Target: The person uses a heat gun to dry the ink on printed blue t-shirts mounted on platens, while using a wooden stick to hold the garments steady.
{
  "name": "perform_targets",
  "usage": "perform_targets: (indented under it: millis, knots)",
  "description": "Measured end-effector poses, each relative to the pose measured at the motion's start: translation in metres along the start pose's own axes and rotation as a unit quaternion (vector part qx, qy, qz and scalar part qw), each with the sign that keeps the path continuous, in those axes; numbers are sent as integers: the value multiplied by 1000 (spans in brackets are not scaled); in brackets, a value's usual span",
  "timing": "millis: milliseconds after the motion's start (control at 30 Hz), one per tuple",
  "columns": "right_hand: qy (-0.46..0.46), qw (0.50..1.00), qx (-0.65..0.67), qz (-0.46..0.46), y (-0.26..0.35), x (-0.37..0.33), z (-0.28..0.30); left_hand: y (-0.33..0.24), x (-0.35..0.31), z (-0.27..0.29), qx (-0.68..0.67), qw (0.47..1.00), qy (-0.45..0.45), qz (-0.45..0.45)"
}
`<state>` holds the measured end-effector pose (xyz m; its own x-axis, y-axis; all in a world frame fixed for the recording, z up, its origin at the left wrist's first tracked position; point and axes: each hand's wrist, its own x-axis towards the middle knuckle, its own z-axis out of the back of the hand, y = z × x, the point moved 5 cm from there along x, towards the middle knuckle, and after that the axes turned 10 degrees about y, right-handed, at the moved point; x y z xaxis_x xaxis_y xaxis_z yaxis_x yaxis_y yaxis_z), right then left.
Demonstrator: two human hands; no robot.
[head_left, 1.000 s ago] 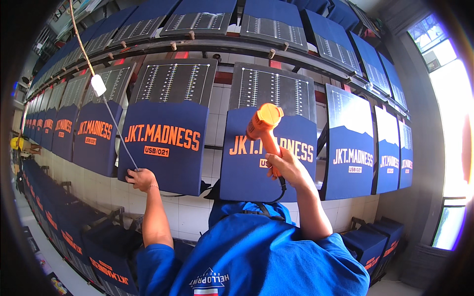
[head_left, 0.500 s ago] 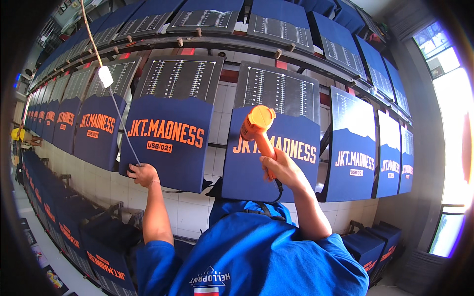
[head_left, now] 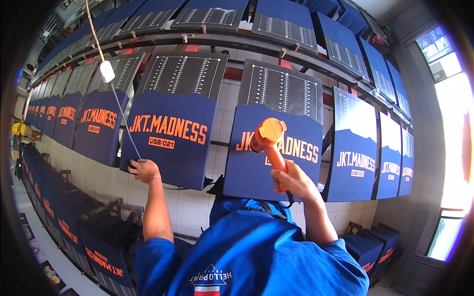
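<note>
Shifted since the earlier frame, the bright orange, gun-shaped plastic blower (head_left: 270, 131) has its round head nearer the wearer and slightly right, hiding part of the orange lettering (head_left: 302, 150). For the work in hand, this appears to bring the blower onto the print itself.

Nearest is a royal-blue T-shirt (head_left: 266, 256). Past it on the right, the right hand (head_left: 295, 181) closes fully round the blower's handle, over a navy cloth-covered flat board (head_left: 247, 180).

The left hand (head_left: 144, 170), fingers bent, rests at the near left corner of the neighbouring navy cloth-covered board (head_left: 175, 165). A thin pale cord (head_left: 126, 121) below a white block (head_left: 107, 72) meets those fingers; whether they grip cord or cloth cannot be told.

Farther, dark boards with white scales (head_left: 285, 29) form another row.
</note>
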<state>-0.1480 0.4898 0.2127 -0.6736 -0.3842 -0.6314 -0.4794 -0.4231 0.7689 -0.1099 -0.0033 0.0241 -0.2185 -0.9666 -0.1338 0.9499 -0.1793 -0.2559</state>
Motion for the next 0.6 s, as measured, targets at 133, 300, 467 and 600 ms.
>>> perform_targets:
  millis: [133, 300, 467, 600]
  knots:
    - [-5, 1000, 12, 17, -5, 20, 12, 0, -1, -3, -3, 1000, 2, -5]
    - [-79, 995, 25, 57, 4, 35, 9, 5, -4, -8, -32, 999, 11, 1]
    - [2, 999, 21, 36, -1, 41, 9, 7, -7, -11, -16, 1000, 7, 8]
    - [-22, 997, 29, 61, 5, 47, 7, 4, -14, -13, -22, 1000, 14, 5]
